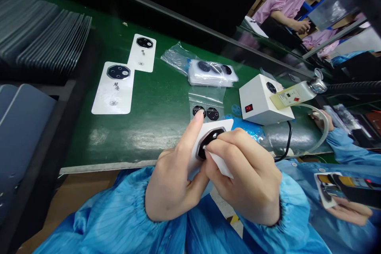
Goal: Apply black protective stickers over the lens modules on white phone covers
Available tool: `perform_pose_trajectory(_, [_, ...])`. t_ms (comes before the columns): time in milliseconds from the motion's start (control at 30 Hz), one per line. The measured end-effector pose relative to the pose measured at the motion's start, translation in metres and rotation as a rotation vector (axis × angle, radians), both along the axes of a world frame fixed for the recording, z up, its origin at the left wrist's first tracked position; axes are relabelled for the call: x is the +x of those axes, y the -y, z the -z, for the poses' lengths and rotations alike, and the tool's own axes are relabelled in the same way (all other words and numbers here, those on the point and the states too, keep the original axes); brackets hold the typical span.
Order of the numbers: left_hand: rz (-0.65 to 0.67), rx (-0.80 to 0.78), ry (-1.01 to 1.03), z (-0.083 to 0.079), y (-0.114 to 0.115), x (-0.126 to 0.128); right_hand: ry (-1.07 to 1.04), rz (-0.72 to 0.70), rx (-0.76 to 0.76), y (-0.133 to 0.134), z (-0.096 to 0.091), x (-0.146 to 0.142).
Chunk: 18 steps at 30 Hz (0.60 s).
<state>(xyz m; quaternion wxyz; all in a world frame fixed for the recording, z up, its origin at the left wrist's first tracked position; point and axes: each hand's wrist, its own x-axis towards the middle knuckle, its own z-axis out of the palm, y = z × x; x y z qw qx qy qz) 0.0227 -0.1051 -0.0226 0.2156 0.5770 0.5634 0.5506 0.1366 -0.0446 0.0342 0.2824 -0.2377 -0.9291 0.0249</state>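
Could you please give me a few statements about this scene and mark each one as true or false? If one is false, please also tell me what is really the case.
The left hand holds a white card with a dark octagonal lens piece on it. True.

The clear plastic bag next to the hands is empty. False: it holds two round black pieces.

The white box has a red rocker switch on its side. True.

The right hand holds nothing. False: it pinches a small white strip against the lens piece.
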Motion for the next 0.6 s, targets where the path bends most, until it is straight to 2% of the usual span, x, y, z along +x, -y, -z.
perform_pose_trajectory(100, [0.002, 0.071, -0.064, 0.0029, -0.0018, -0.0002, 0.036, 0.002, -0.011, -0.0007, -0.001, -0.0002])
perform_pose_trajectory(233, [0.035, 0.054, -0.029, 0.0011, -0.0021, -0.0015, 0.069, 0.028, 0.019, 0.0003, -0.0023, 0.0034])
perform_pose_trajectory(467, [0.162, -0.074, 0.326, -0.0061, 0.0014, -0.0054, -0.049, 0.032, 0.054, 0.004, -0.009, 0.0071])
perform_pose_trajectory(600, [0.173, -0.084, 0.396, -0.0065, 0.0015, -0.0055, -0.057, 0.028, 0.042, 0.003, -0.0096, 0.0058])
